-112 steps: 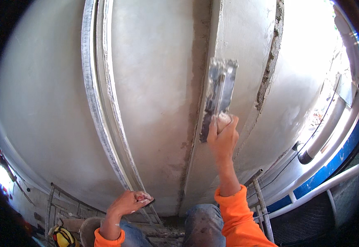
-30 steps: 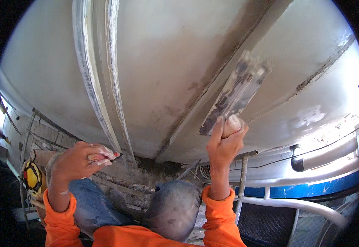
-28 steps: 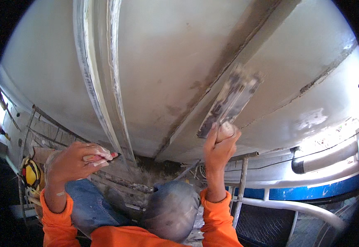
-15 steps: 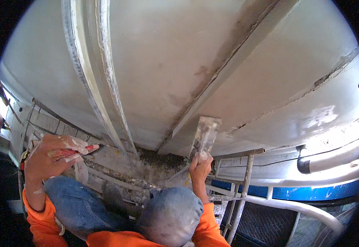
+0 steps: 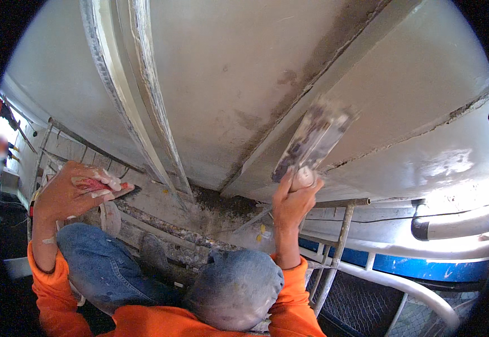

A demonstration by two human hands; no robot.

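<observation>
A smeared plastering trowel (image 5: pixel 318 135) is gripped by its pale round-ended handle in my right hand (image 5: pixel 290 210). Its long blade, blurred by motion, is up against or close to the grey plastered wall (image 5: pixel 211 78), over the ledge right of a dark groove. On the left, the plaster-stained fingers of my left hand (image 5: pixel 59 194) wrap around a red-handled tool (image 5: pixel 90 184) with a dark tip; most of it is hidden, and its kind cannot be told.
Two pale vertical strips (image 5: pixel 149 84) run down the wall. Metal scaffold rails (image 5: pixel 343 241) stand at the right, near a white pipe (image 5: pixel 458 219) and a blue band (image 5: pixel 407 267). Dirty scaffold boards (image 5: pixel 160 224) lie below, by my bent knees. A blurred person (image 5: pixel 0 146) is far left.
My right hand has moved the trowel upward and to the right along the wall, tilting it further right. The left hand keeps its hold on the red-handled tool, with a slight shift.
</observation>
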